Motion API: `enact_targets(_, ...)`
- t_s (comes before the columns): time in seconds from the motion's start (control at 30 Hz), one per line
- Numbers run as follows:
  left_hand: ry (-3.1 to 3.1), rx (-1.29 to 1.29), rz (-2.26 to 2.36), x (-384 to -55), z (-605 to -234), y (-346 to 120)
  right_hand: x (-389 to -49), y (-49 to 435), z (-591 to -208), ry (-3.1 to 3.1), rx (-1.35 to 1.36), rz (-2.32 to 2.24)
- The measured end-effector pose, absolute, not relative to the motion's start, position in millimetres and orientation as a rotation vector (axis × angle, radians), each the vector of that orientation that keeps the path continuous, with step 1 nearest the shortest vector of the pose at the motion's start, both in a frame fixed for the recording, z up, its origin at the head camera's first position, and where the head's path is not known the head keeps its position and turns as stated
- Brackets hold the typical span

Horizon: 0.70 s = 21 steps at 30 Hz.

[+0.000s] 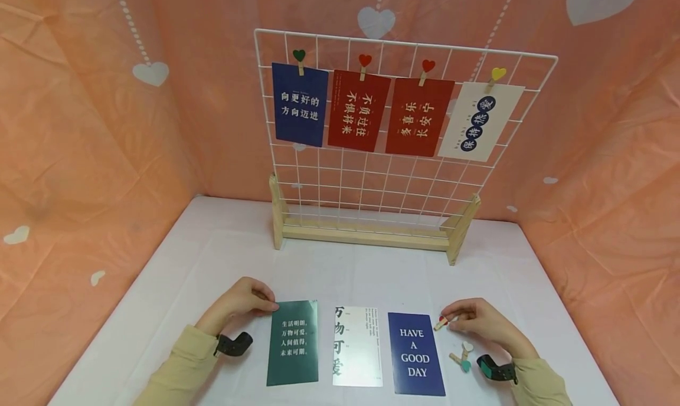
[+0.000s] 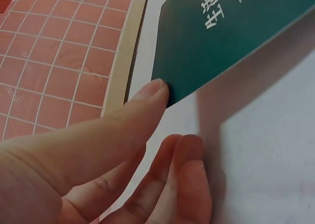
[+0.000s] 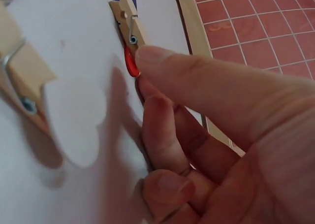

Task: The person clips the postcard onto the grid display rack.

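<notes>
Left hand: your left hand (image 1: 244,300) pinches the top-left corner of the dark green rectangular card (image 1: 292,342) with white lettering, thumb on the printed face. A corner hold likely keeps the text uncovered. Wrist view shows that corner raised off the white surface (image 1: 234,235).
Right hand: your right hand (image 1: 486,323) pinches the small wooden clothespin with a red heart (image 1: 440,324) at its heart end, biting tips pointing away from you; squeezing there presumably levers the tips apart.
Card row: green at left, glossy white card (image 1: 357,347) in the middle, royal-blue "HAVE A GOOD DAY" card (image 1: 417,354) at right. Gaps between them probably make single lifting easier.
Loose pegs: white-heart clothespin (image 1: 467,350) and teal-heart clothespin (image 1: 459,360) lie near your right hand, apparently for easy reach.
Rack: white wire grid (image 1: 404,42) stands in a pale wooden base (image 1: 366,236), which seems to steady it.
Hung cards: four, each clipped at its top edge by one heart clothespin, apparently so wire carries the weight.
</notes>
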<state>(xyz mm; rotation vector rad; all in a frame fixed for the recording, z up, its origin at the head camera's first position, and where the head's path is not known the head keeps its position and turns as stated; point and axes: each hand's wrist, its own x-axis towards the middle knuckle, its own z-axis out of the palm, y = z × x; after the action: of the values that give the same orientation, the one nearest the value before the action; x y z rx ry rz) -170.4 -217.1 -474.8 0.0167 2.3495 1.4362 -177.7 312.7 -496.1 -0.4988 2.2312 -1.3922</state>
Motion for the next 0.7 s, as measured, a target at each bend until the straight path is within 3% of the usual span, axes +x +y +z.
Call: enact_targets(0.7,2.192,0.087,1.53,-177.4,-479.3,-222.8,-179.4,305.4,-494.9,2.377,-0.52,-1.278)
